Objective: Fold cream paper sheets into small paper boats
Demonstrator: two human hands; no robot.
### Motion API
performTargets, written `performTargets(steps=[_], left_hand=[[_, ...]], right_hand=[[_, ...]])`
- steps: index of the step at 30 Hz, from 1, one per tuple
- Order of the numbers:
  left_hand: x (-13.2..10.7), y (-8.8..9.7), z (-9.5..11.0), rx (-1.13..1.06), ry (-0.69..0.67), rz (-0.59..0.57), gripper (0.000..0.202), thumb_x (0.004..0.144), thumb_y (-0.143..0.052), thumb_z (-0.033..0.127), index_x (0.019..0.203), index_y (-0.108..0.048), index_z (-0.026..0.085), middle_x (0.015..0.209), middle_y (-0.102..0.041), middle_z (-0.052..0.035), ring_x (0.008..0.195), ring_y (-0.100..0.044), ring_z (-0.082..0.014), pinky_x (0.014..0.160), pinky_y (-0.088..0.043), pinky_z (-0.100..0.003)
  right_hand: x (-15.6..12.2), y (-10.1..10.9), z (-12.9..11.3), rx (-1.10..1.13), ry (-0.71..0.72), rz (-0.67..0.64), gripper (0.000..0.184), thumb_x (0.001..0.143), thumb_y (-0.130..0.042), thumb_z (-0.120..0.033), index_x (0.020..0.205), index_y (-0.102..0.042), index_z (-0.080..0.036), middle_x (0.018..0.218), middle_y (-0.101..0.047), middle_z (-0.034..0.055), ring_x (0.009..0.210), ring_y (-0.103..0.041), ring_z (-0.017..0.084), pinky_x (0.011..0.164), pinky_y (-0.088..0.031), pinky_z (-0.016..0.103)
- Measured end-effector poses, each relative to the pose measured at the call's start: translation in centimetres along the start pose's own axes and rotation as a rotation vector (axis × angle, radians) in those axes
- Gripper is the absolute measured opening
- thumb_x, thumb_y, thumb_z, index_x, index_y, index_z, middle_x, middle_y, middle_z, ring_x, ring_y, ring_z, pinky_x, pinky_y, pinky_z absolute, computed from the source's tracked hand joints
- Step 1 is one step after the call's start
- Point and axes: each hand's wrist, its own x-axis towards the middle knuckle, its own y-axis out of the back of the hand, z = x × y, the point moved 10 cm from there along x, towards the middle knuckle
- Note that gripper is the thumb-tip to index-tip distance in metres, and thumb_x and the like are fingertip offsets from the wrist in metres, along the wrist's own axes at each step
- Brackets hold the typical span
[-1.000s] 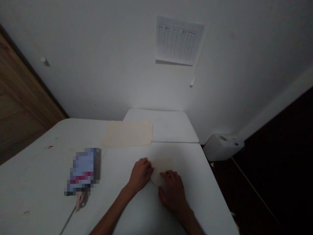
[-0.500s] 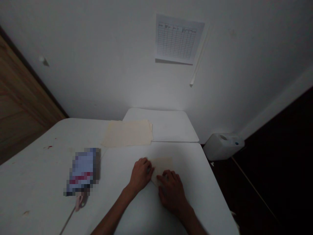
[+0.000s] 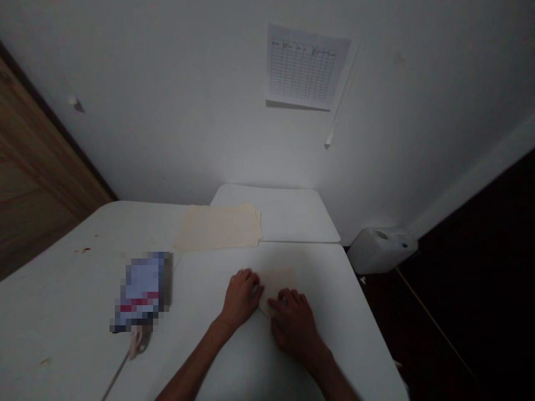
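A small cream sheet of paper (image 3: 278,275) lies on the white table in front of me, partly covered by my fingers. My left hand (image 3: 241,296) is closed at its left edge, fingers curled and thumb against the paper. On the lower right part rests my right hand (image 3: 296,324), closed with bent fingers, the index finger reaching left across the paper. Between the two hands the lower corner of the sheet shows. The undersides of both hands are hidden.
Larger cream sheets (image 3: 219,227) lie behind my hands, overlapping a white board (image 3: 288,214) by the wall. To the left is a blurred blue item (image 3: 142,287) with a cord. A printed chart (image 3: 307,67) hangs on the wall; a white jerrycan (image 3: 382,249) stands beyond the table's right edge.
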Motion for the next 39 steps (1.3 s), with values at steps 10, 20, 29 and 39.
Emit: performTargets(steps=[10,20,29,39], left_hand=[[-0.2,0.1,0.3,0.025,-0.018,0.004,0.006,0.083,-0.058,0.024,0.087,-0.057,0.019,0.093,-0.057,-0.0058,0.093,-0.052,-0.0238,0.081,-0.038,-0.036],[-0.2,0.0,0.2,0.042,0.003,-0.001,0.006,0.083,-0.058,0.025,0.086,-0.059,0.02,0.094,-0.057,-0.0063,0.093,-0.051,-0.0244,0.08,-0.038,-0.036],[-0.2,-0.1,0.2,0.027,-0.005,-0.002,0.008,0.083,-0.059,0.026,0.087,-0.059,0.02,0.095,-0.058,-0.007,0.095,-0.051,-0.0248,0.081,-0.039,-0.037],[-0.2,-0.2,0.2,0.064,-0.006,0.003,0.007,0.084,-0.058,0.026,0.087,-0.059,0.019,0.094,-0.057,-0.007,0.094,-0.051,-0.0251,0.08,-0.038,-0.037]], right_hand=[[1.4,0.5,-0.3,-0.061,0.149,-0.064,0.019,0.09,-0.052,-0.025,0.103,-0.066,-0.026,0.102,-0.058,0.0039,0.099,-0.05,0.02,0.09,-0.036,0.034],[2.9,-0.2,0.8,0.035,0.189,-0.11,0.021,0.083,-0.066,-0.035,0.102,-0.07,-0.027,0.1,-0.061,0.0025,0.096,-0.054,0.018,0.089,-0.04,0.03],[2.9,-0.1,1.0,0.072,0.215,-0.142,0.043,0.076,-0.07,-0.039,0.116,-0.063,-0.026,0.108,-0.06,0.0038,0.101,-0.054,0.021,0.092,-0.04,0.032],[3.3,-0.2,1.2,0.082,0.233,-0.164,0.058,0.068,-0.074,-0.039,0.122,-0.058,-0.023,0.112,-0.059,0.0055,0.104,-0.053,0.023,0.094,-0.04,0.033]])
